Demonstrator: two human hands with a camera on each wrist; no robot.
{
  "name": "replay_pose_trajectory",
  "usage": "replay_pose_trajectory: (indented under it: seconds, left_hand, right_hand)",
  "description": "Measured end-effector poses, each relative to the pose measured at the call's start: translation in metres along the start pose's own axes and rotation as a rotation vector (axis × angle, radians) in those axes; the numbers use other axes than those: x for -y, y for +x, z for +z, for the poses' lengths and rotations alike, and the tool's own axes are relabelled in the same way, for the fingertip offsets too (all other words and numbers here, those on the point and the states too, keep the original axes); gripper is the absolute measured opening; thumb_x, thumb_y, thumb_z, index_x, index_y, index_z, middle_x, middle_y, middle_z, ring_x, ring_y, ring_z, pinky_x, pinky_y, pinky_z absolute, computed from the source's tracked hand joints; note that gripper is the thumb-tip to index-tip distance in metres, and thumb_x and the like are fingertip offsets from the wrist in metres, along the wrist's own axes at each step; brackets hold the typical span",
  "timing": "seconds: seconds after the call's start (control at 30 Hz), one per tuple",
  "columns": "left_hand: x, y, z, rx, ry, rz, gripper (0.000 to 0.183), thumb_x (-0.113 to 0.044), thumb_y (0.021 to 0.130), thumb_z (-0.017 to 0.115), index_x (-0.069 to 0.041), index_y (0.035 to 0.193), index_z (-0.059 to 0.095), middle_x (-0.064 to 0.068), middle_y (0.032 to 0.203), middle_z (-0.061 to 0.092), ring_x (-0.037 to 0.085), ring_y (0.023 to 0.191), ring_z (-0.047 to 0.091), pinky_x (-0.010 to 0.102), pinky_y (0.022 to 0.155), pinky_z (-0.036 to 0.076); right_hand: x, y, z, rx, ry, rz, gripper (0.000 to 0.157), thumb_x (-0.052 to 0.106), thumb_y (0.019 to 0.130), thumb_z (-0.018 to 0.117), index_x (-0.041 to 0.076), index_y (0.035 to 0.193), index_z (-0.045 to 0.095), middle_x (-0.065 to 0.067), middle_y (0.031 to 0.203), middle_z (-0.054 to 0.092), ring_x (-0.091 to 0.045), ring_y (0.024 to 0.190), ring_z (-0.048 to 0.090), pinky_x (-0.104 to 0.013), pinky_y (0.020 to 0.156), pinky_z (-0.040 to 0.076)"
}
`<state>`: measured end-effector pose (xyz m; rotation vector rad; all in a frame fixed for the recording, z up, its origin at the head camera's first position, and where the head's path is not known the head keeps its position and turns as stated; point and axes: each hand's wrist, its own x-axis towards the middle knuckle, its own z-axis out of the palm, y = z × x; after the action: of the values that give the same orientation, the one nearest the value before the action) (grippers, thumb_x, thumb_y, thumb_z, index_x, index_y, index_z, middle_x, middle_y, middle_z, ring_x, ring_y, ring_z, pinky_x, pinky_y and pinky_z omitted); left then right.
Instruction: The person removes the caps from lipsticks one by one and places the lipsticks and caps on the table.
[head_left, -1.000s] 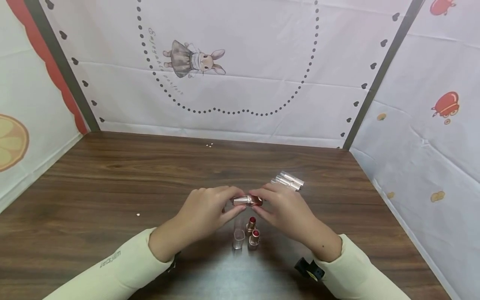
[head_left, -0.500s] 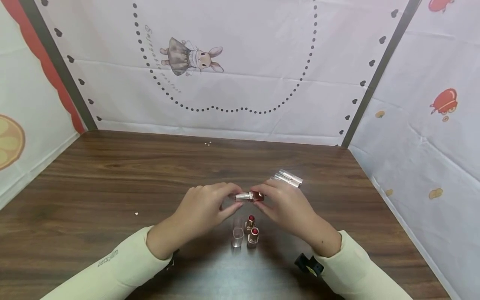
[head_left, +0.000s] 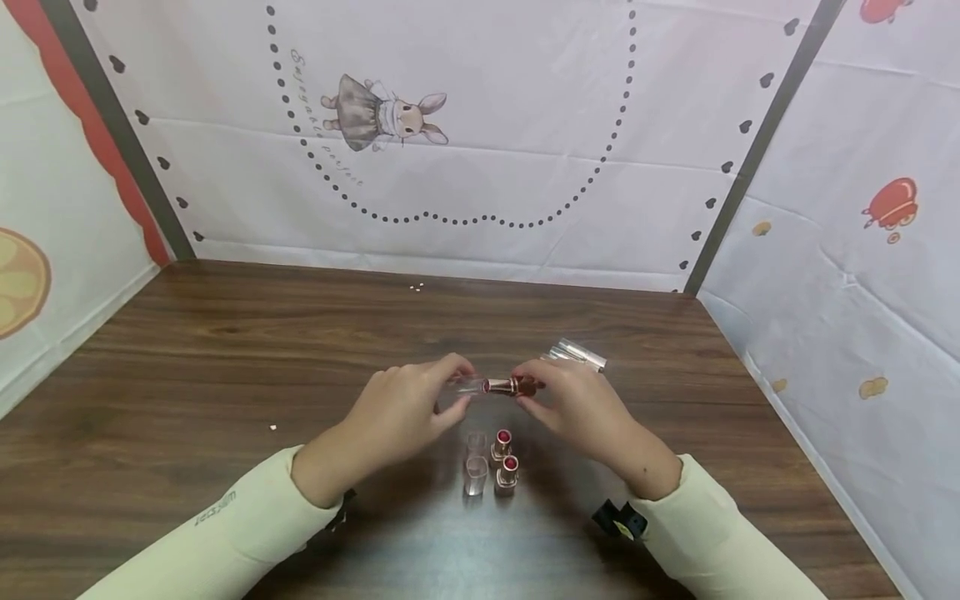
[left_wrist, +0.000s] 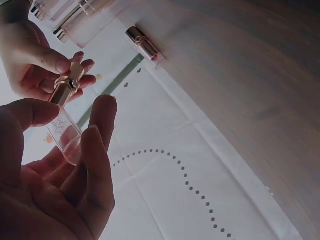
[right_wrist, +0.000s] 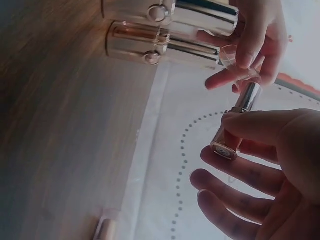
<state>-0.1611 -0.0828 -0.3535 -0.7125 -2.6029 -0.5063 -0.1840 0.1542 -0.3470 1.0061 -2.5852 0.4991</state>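
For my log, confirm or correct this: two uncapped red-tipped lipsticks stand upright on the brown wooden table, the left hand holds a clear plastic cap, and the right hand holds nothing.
One error: the right hand grips a red-tipped metallic lipstick, as the head view shows. The left hand does hold the clear plastic cap; the rest stands.

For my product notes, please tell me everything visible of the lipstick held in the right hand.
The lipstick is a slim, shiny, metallic-looking rose-gold tube on a wider, darker base, with a small round label on the base's end. Red shows at its tip. The right hand pinches the base, holding it crosswise above the table, tip toward the clear cap in the left hand; whether they touch is unclear.
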Motion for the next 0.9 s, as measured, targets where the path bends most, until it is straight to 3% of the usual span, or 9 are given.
replay_pose_trajectory:
  seconds: [0.13,0.3,0.43,0.63,0.9]
  left_hand:
    - [0.005,0.007,-0.004,0.038,-0.023,-0.05,0.023,-0.031,0.089,0.075,-0.024,0.109,0.069,-0.005,0.099,0.068,0.007,0.052,0.045,0.026,0.05,0.039]
    - [0.011,0.018,-0.006,0.109,-0.049,-0.113,0.02,-0.037,0.089,0.075,-0.028,0.107,0.071,-0.003,0.094,0.059,0.011,0.063,0.055,0.029,0.056,0.043]
    - [0.014,0.023,-0.001,0.159,-0.039,-0.126,0.022,-0.04,0.088,0.075,-0.029,0.108,0.071,-0.004,0.093,0.061,0.013,0.072,0.062,0.033,0.06,0.047]
    - [0.018,0.025,0.007,0.232,-0.092,-0.167,0.024,-0.036,0.089,0.075,-0.023,0.109,0.072,-0.011,0.09,0.068,0.011,0.075,0.064,0.033,0.064,0.049]
    - [0.024,0.026,0.017,0.312,-0.134,-0.168,0.02,-0.032,0.087,0.078,-0.022,0.103,0.073,-0.015,0.089,0.074,0.016,0.09,0.072,0.042,0.076,0.052]
  right_hand:
    - [-0.006,0.006,0.003,0.062,0.067,0.048,0.022,0.014,0.085,0.079,0.014,0.106,0.072,0.003,0.093,0.075,-0.012,0.086,0.071,-0.032,0.075,0.056]
    - [-0.014,0.012,0.013,0.105,0.165,0.099,0.017,0.015,0.086,0.079,0.013,0.102,0.074,-0.001,0.095,0.068,-0.013,0.082,0.066,-0.025,0.071,0.054]
    - [-0.019,0.014,0.023,0.112,0.207,0.108,0.014,0.014,0.084,0.08,0.012,0.097,0.076,0.0,0.088,0.062,-0.011,0.078,0.061,-0.02,0.067,0.049]
    - [-0.022,0.018,0.034,0.217,0.293,0.141,0.016,0.014,0.086,0.079,0.01,0.1,0.074,0.002,0.088,0.068,-0.009,0.078,0.065,-0.022,0.068,0.051]
    - [-0.028,0.019,0.041,0.361,0.359,0.177,0.016,0.013,0.087,0.076,0.009,0.102,0.072,0.002,0.081,0.072,-0.006,0.071,0.063,-0.023,0.063,0.051]
